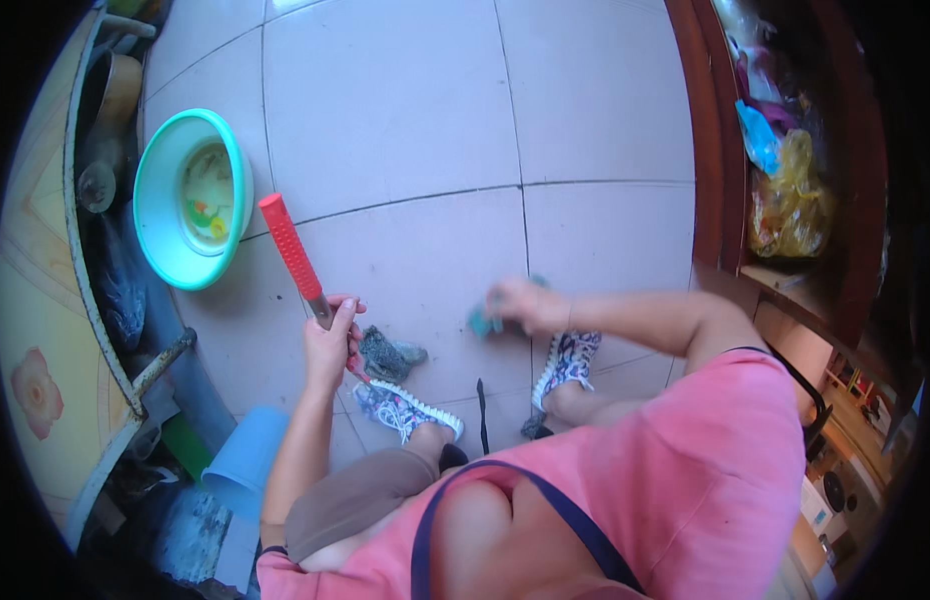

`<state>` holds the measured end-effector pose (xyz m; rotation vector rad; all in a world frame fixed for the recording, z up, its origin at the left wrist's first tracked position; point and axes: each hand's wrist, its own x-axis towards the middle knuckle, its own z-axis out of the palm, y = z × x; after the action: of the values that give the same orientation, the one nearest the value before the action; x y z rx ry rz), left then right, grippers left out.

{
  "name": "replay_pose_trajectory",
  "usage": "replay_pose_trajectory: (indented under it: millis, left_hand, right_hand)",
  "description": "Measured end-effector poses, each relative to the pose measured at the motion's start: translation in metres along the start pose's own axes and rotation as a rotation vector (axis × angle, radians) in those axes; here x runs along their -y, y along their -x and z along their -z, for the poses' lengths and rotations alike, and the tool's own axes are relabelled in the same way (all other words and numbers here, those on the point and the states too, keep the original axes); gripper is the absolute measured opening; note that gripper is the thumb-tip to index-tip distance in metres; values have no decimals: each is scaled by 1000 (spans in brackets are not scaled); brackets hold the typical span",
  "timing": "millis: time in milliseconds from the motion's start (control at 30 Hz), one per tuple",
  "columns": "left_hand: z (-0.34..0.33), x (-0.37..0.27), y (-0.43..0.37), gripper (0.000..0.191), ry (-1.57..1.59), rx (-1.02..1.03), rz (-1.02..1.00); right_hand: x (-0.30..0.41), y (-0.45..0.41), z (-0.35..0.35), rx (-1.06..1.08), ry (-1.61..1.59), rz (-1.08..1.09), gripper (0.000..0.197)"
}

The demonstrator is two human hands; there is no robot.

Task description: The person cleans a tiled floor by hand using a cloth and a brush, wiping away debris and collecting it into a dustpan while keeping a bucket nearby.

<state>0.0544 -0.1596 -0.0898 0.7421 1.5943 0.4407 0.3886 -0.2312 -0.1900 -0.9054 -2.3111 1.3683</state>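
My left hand point(331, 346) grips the metal neck of a tool with a red, knobbly handle point(291, 247). The handle points up and away from me, and the tool's working end is hidden. Low over the tiled floor, my right hand point(534, 304) is blurred. Its fingers are closed on a green cloth or scouring pad point(483, 322), whose exact kind the blur hides. A crumpled dark grey rag point(390, 355) lies on the floor beside my left hand, just ahead of my patterned left shoe point(406, 412).
A mint-green plastic basin point(155, 217) holds murky water and small coloured bits at the left. A light blue bucket point(243, 457) stands below a metal-framed table point(48, 300). On the right, a dark red wooden cabinet point(709, 135) holds plastic bags point(791, 202). A thin black strip point(482, 412) lies between my feet.
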Motion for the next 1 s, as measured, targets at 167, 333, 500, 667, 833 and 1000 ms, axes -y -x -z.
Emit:
replay_pose_trajectory:
  millis: [167,333,500,667,833,1000]
  left_hand:
    - [4,-4,8,23,-48,-27,87]
    - [-2,6,10,23,45,-49,33]
    - [26,62,1,25,-34,-101,90]
    - [39,69,-6,21,-28,-276,102]
    - [79,78,8,27,252,-378,134]
    - [98,51,35,31,693,-386,-81]
  right_hand:
    - [-102,-55,174,-641,159,-519,38]
    - [-166,-76,189,-849,715,-381,42]
    - [-42,-68,-1,-46,474,256,44]
    - [14,-81,-41,105,56,123,57]
    - [-57,-200,58,-551,273,-47,46]
    - [-68,-297,40,-338,406,168,50]
